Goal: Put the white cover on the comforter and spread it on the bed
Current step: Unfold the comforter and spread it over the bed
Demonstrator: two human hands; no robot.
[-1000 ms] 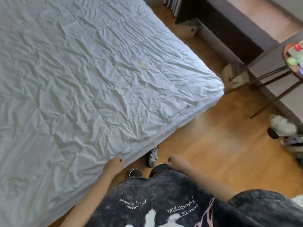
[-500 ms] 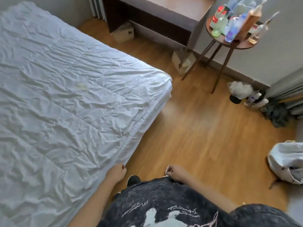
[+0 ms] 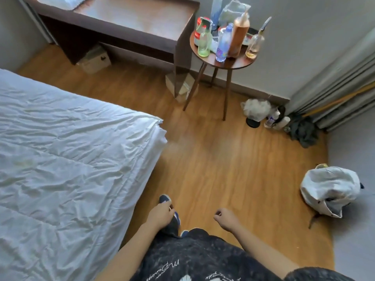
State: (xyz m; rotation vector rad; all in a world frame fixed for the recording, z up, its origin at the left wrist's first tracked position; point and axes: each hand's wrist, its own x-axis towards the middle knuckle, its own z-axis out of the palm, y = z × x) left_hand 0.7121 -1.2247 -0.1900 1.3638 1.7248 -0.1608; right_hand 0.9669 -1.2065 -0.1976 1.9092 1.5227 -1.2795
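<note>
Left hand (image 3: 160, 214) and right hand (image 3: 226, 217) hang beside the bed (image 3: 60, 159); fingers loosely curled, seemingly grasping nothing.

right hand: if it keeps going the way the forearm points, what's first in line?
Likely bare wooden floor: the right hand points up-left in frame, past the comforter corner, toward the round side table. Depth unclear.
</note>
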